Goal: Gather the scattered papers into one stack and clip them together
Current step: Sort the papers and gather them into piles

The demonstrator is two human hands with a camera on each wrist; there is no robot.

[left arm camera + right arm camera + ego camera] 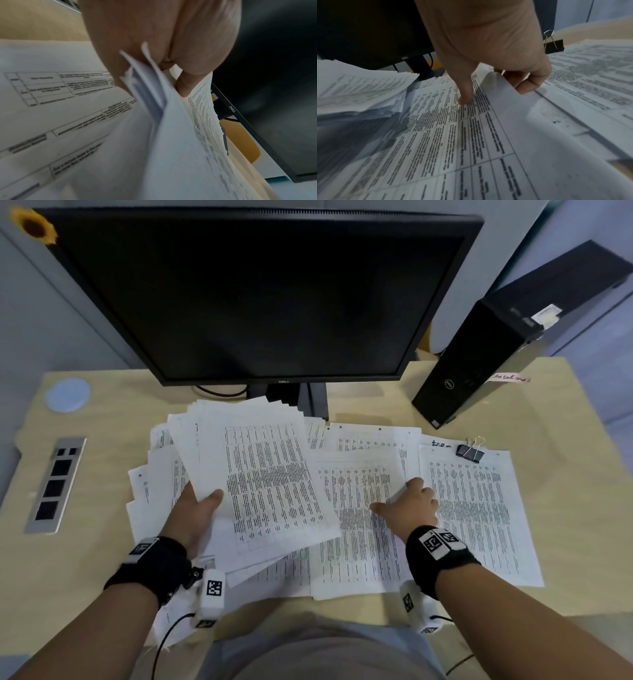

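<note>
White printed papers (pixel 359 508) (table-covered): left hand (pixel 191 515) grips a sheaf, right hand (pixel 411 505) pinches one sheet.

a light wooden desk (pixel 555 508) carries printed papers (pixel 472 508) spread loosely over its middle and right. a black monitor (pixel 260 292) stands at the rear centre, with an upright black computer tower (pixel 479 361) at rear right. a round pale disc (pixel 67 394) and a grey socket panel (pixel 56 484) sit at the left.
</note>
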